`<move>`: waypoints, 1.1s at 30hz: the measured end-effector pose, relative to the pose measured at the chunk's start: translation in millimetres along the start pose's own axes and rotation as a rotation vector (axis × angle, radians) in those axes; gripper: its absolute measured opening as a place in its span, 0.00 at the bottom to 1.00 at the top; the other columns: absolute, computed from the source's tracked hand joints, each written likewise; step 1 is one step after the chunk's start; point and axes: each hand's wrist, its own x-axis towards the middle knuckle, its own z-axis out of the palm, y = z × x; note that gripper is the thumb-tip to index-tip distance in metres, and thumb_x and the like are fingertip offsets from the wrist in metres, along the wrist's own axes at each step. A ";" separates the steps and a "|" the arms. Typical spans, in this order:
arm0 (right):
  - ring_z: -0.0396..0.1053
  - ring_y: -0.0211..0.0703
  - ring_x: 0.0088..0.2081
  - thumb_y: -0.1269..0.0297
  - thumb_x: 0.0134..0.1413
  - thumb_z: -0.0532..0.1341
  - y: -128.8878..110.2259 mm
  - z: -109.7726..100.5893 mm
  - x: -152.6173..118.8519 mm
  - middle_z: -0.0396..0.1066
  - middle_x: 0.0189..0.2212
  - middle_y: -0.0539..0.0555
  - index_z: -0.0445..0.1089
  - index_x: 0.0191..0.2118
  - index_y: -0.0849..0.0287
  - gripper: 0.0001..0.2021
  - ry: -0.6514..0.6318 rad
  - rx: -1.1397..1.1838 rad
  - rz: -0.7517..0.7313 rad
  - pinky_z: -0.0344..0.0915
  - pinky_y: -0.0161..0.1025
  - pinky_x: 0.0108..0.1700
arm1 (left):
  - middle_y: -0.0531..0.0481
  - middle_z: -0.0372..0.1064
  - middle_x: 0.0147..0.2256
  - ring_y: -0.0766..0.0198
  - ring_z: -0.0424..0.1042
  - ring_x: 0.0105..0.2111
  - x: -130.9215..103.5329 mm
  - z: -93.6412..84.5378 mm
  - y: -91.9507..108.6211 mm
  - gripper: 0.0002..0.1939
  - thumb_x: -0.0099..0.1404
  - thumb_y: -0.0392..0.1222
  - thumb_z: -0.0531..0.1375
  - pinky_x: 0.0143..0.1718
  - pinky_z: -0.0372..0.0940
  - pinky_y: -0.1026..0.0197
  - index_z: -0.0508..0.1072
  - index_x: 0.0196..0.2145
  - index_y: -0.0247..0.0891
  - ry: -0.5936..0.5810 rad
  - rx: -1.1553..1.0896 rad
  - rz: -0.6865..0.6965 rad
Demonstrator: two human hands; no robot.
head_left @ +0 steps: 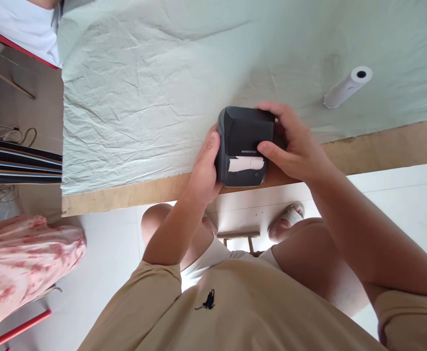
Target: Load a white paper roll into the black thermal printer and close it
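Note:
A dark label printer [250, 131] is at the near edge of the cloth-covered table, between my two hands. Its front carries pale lettering, a torn-edged strip of white paper [245, 164] and a small round power button. My left hand [206, 168] is wrapped against the printer's left side, thumb up along the casing. With the thumb on the front and the fingers over the upper right corner, my right hand [290, 141] grips the other side. Some of the fingers of both hands are hidden behind the printer.
A white paper roll [348, 87] stands tilted in view at the right of the table. Wrinkled pale green cloth [144, 97] covers the top, leaving a bare wooden edge [389, 146]. Another person's white sleeve [23, 29] shows at upper left, above a pink patterned fabric [30, 268].

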 end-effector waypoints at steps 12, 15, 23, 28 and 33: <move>0.79 0.56 0.52 0.46 0.54 0.80 -7.0 -19.3 3.1 0.76 0.59 0.58 0.75 0.68 0.41 0.37 0.048 -0.109 -0.163 0.83 0.55 0.52 | 0.49 0.87 0.45 0.42 0.79 0.69 4.5 -0.1 0.1 0.22 0.75 0.63 0.67 0.63 0.83 0.44 0.75 0.34 0.43 0.151 0.006 -0.026; 0.74 0.47 0.32 0.48 0.58 0.79 -19.7 -23.0 4.1 0.76 0.34 0.50 0.82 0.59 0.41 0.24 0.163 -0.183 -0.235 0.77 0.49 0.38 | 0.48 0.87 0.45 0.42 0.79 0.69 5.5 -1.2 -0.4 0.21 0.75 0.64 0.65 0.63 0.82 0.44 0.77 0.37 0.43 0.118 -0.023 -0.075; 0.75 0.42 0.24 0.56 0.69 0.71 -49.3 -3.4 10.5 0.79 0.28 0.47 0.76 0.36 0.49 0.09 0.584 -0.043 -0.202 0.61 0.43 0.22 | 0.49 0.87 0.42 0.45 0.87 0.57 -0.8 -1.2 1.8 0.23 0.69 0.67 0.71 0.46 0.83 0.52 0.79 0.43 0.44 -0.007 0.071 -0.048; 0.69 0.42 0.24 0.66 0.66 0.66 -49.6 -5.9 8.5 0.80 0.28 0.45 0.80 0.38 0.47 0.06 0.285 -0.452 -0.195 0.57 0.45 0.28 | 0.49 0.86 0.41 0.46 0.88 0.48 -6.3 1.6 4.5 0.26 0.65 0.69 0.74 0.46 0.83 0.49 0.81 0.47 0.46 -0.035 0.145 -0.025; 0.60 0.41 0.23 0.58 0.64 0.69 -44.9 -10.4 2.3 0.71 0.22 0.47 0.79 0.39 0.48 0.03 0.068 -0.602 -0.118 0.47 0.44 0.28 | 0.49 0.79 0.35 0.48 0.86 0.42 -6.5 -1.4 2.8 0.30 0.64 0.74 0.73 0.44 0.81 0.46 0.81 0.45 0.45 -0.032 0.180 -0.054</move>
